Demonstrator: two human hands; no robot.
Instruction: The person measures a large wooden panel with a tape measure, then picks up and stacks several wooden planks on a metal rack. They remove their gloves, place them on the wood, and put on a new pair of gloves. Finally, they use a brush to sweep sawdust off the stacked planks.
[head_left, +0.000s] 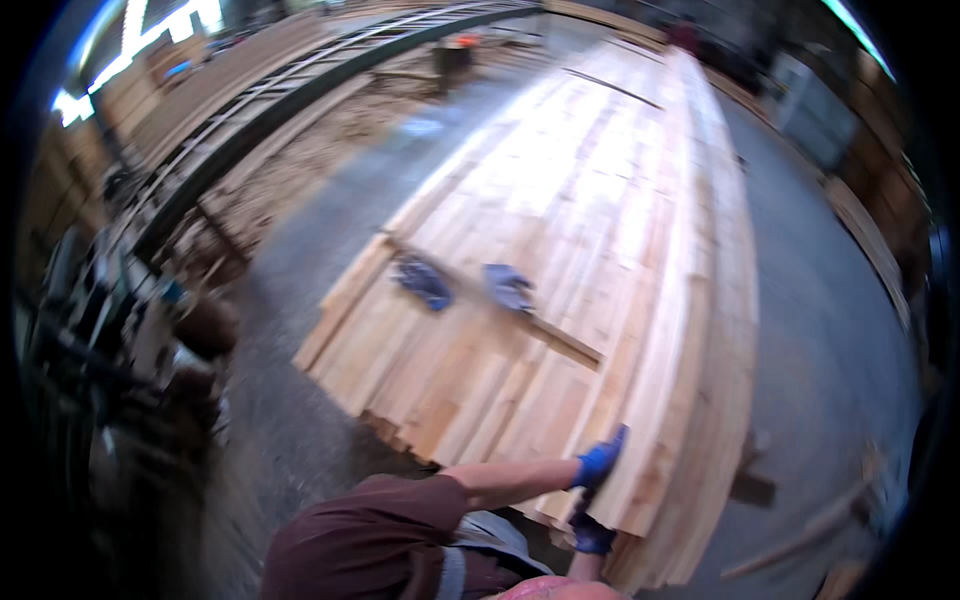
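Observation:
A long pale wooden plank (650,440) lies on a wide stack of similar planks, its near end close to my body. Wrapped in a blue glove, my left hand (598,464) grips the left edge of this plank, one finger pointing up along it. Just below, at the plank's near end, my right hand (593,534), in a darker blue glove, closes on the end; its fingertips are partly hidden and blurred. Across the stack lies a thin wooden strip (565,342). Beside it rest a dark blue glove (424,282) and a lighter blue-grey glove (509,287).
Another cross strip (612,87) lies at the stack's far end. A long roller conveyor frame (300,100) runs along the left, above wood scraps. Blurred machinery (110,330) stands at the near left. Loose offcuts (800,540) lie on the grey floor (820,330) to the right.

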